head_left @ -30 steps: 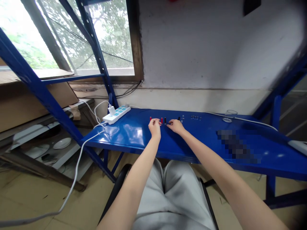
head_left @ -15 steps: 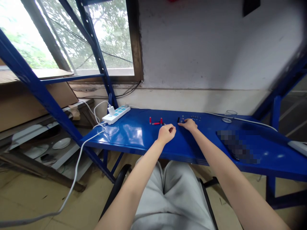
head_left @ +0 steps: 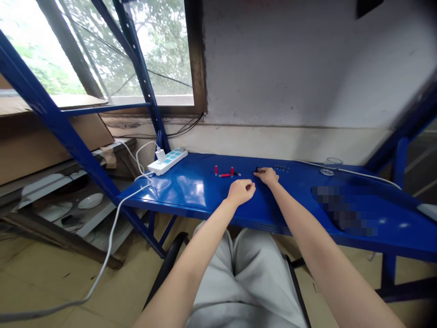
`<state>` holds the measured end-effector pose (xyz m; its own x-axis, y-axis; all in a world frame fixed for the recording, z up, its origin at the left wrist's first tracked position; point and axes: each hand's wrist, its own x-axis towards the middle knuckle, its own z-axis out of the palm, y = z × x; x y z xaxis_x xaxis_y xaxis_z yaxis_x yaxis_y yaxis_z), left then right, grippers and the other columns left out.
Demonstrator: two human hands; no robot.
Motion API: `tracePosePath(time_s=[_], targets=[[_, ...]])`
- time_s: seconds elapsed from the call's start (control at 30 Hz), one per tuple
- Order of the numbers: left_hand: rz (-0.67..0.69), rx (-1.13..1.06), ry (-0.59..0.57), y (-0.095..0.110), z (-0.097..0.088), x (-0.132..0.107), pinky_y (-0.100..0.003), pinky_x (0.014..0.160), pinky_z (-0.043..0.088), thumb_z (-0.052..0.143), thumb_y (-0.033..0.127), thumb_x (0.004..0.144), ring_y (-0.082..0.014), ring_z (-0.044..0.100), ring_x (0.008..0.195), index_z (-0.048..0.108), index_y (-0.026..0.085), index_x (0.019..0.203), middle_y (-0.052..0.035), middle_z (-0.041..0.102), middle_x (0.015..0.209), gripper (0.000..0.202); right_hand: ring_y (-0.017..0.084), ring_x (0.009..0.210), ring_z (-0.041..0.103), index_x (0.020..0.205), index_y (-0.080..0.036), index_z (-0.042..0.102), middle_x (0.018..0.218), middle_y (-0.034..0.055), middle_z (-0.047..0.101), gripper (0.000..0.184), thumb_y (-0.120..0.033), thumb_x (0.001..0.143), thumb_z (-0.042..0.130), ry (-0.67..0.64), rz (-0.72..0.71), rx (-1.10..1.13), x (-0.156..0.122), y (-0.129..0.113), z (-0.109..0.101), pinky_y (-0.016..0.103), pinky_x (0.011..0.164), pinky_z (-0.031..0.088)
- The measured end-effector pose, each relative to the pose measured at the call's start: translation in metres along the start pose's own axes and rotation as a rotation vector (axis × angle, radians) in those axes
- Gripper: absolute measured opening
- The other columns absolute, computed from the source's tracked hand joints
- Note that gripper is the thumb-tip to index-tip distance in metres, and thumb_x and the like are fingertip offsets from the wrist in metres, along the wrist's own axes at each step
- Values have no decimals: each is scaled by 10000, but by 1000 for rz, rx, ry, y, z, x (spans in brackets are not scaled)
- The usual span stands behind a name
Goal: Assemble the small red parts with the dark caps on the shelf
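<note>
My right hand point(head_left: 268, 176) is over the blue table, thumb and fingers pinched on a small black piece point(head_left: 257, 169), mostly hidden behind the fingertips. My left hand point(head_left: 241, 191) is curled closed, nearer the front edge; whatever lies inside its fingers is hidden. Beyond the left hand stand two small red cylinders with pale lower ends, one red cylinder point(head_left: 216, 170) farther left and another red cylinder point(head_left: 232, 171) closer. Between them a red piece point(head_left: 224, 175) lies on its side. A thin black piece point(head_left: 237, 173) lies beside the closer upright one.
Several tiny metallic bits point(head_left: 282, 168) are scattered past my right hand. A clear glass point(head_left: 327, 172) is at the back right, near a white cable. A blurred dark object point(head_left: 336, 209) lies on the right. A white power strip point(head_left: 169, 161) occupies the left end of the blue table point(head_left: 191, 200).
My right fingers have closed around the black piece, which stood upright at their tips before. My left hand has shifted slightly right and remains curled. The view has moved a little.
</note>
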<state>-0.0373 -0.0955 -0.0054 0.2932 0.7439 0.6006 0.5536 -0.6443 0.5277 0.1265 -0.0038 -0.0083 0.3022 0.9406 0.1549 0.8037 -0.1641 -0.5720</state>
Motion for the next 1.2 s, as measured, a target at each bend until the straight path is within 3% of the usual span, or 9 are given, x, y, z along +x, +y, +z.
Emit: tracePosePath(time_s=[0.1, 0.17, 0.27, 0.33, 0.43, 0.6, 0.8, 1.0, 1.2], targets=[[-45, 45, 5, -4, 4, 1, -240, 552, 380, 460, 249, 816, -129, 512, 568, 585, 194, 651, -9, 570, 600, 214, 223, 855, 602, 792, -231, 682, 839, 48, 686, 190, -386, 693, 637, 36, -60, -31, -13, -5, -3, 339, 755, 364], [-67, 45, 37, -7, 6, 3, -253, 640, 429, 456, 228, 821, -150, 556, 685, 623, 207, 879, -26, 619, 730, 178, 222, 835, 598, 773, -222, 676, 809, 46, 681, 181, -383, 719, 614, 51, -147, -75, -24, -7, -7, 326, 734, 350], [-59, 32, 82, -12, 8, 4, -282, 781, 453, 421, 200, 844, -170, 563, 865, 489, 236, 1226, -53, 625, 944, 389, 213, 820, 588, 815, -215, 667, 800, 40, 674, 176, -353, 775, 564, 80, -335, -127, -42, -8, -12, 316, 717, 327], [-41, 42, 77, -14, 8, 5, -294, 821, 452, 392, 189, 861, -175, 550, 932, 410, 268, 1309, -56, 606, 1020, 455, 216, 861, 574, 862, -209, 659, 840, 50, 672, 170, -309, 807, 533, 106, -474, -170, -52, -6, -14, 315, 721, 311], [-22, 63, 47, -17, 9, 5, -301, 847, 449, 380, 194, 875, -182, 541, 980, 466, 270, 1267, -61, 597, 1061, 408, 221, 892, 552, 907, -191, 651, 879, 76, 664, 184, -253, 837, 493, 147, -604, -239, -62, -4, -15, 321, 731, 291], [-62, 114, 53, -15, 9, 6, -300, 814, 459, 458, 261, 858, -189, 565, 911, 616, 197, 1003, -73, 624, 963, 224, 205, 878, 533, 938, -168, 639, 905, 93, 649, 209, -190, 854, 450, 128, -719, -292, -66, -3, -17, 306, 719, 289], [-100, 64, 60, -11, 7, 7, -270, 822, 460, 457, 178, 847, -164, 583, 950, 574, 230, 1054, -44, 630, 1037, 244, 198, 837, 536, 939, -153, 635, 882, 102, 643, 224, -208, 868, 430, 109, -815, -297, -66, -4, -17, 289, 688, 308], [-232, -111, 230, -17, 9, 10, -260, 732, 481, 501, 244, 830, -144, 623, 769, 572, 201, 944, -48, 656, 878, 141, 174, 659, 557, 803, -182, 615, 716, 65, 638, 295, -406, 874, 437, 120, -637, -214, -62, 2, -17, 258, 585, 308], [-170, -219, 247, -12, 6, 9, -247, 727, 475, 489, 261, 831, -131, 631, 750, 557, 181, 942, -53, 664, 837, 153, 161, 655, 566, 825, -204, 602, 766, 53, 653, 217, -350, 873, 449, 59, -564, -242, -65, 4, -19, 242, 540, 281]])
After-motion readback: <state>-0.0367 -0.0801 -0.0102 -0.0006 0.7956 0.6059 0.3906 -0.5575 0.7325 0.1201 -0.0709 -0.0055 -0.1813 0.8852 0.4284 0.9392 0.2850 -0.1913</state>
